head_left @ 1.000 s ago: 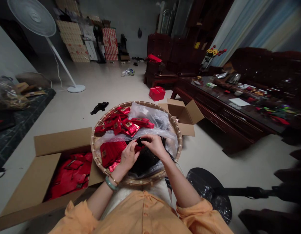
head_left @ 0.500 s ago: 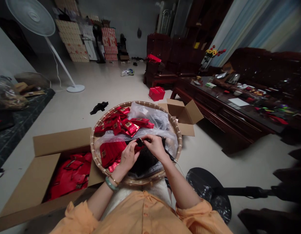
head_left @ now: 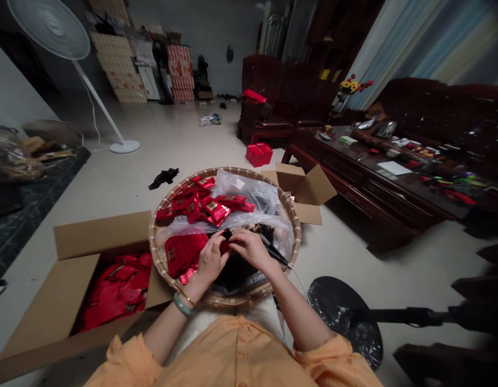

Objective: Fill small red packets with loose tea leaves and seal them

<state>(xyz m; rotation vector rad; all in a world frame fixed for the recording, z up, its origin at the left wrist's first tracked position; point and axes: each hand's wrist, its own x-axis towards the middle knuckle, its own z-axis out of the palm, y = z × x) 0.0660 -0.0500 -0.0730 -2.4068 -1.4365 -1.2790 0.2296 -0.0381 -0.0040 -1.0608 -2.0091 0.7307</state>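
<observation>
Over a round woven bamboo basket (head_left: 153, 244), both hands meet around a small red packet (head_left: 224, 246), mostly hidden by the fingers. My left hand (head_left: 210, 259), with a green bangle at the wrist, grips it from the left with closed fingers. Fingers bent together, my right hand (head_left: 251, 248) pinches at its right edge. Dark loose leaf-like material (head_left: 235, 273) lies beneath the hands. A stack of flat red packets (head_left: 184, 252) rests left of my left hand. Filled-looking red packets (head_left: 214, 208) are heaped on clear plastic (head_left: 253, 188) farther back. Beside my right hand lies a slim black corded tool (head_left: 276, 252).
An open carton (head_left: 75, 290) of red packets stands at left. Another open carton (head_left: 309, 188) sits behind the basket, near the dark wooden table (head_left: 354, 166). A round black stand base (head_left: 346, 312) is at right. A white floor fan (head_left: 99, 99) stands back left.
My right hand has shifted slightly left and down, closer to my left hand. More of the black corded tool and loose dark material now shows. The left hand stays nearly in place.
</observation>
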